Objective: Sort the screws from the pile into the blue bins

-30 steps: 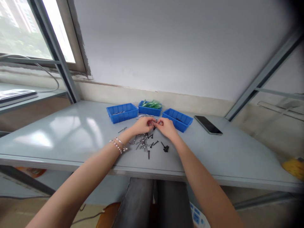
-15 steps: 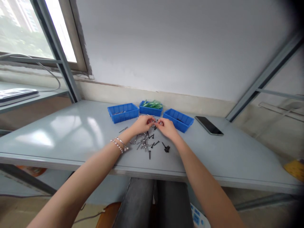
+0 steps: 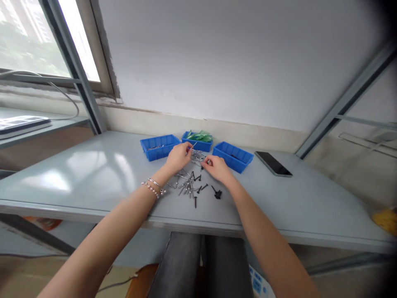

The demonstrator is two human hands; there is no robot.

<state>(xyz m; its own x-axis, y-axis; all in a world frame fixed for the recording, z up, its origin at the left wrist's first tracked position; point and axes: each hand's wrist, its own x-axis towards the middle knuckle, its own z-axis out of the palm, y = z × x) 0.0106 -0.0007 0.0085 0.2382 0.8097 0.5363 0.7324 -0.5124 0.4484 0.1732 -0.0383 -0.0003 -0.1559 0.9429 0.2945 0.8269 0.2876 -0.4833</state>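
A heap of silver and black screws lies on the grey table. My left hand, with bracelets on its wrist, is lifted off the heap and pinches a thin silver screw, close to the left blue tray. My right hand rests on the table with fingers curled at the heap's far edge; what it holds is too small to make out. A few black screws lie near its wrist.
Three blue trays stand at the back: the left one with silver pieces, the middle tray with green pieces, the right tray. A dark phone lies to the right. A window and a shelf are at left, a metal frame at right.
My left hand has lifted away from my right hand, up and to the left toward the left tray, carrying a silver screw. My right hand has stayed almost in place.
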